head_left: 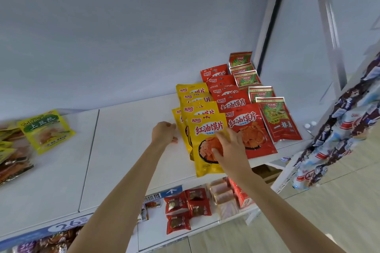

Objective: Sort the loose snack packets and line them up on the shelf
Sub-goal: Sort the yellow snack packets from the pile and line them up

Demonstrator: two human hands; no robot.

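Observation:
On the white shelf, three rows of packets run front to back at the right: yellow packets, red packets and red-and-green foil packets. My right hand lies on the front yellow packet, fingers spread over its lower right part. My left hand sits at the left edge of the yellow row with curled fingers, touching a yellow packet that lies partly under the front one. A loose heap of packets lies at the shelf's far left, topped by a yellow-green packet.
The shelf's front edge carries price labels. A lower shelf holds small red packets and boxed goods. Hanging strips of blue-and-white snack packs crowd the right side. A metal upright bounds the shelf.

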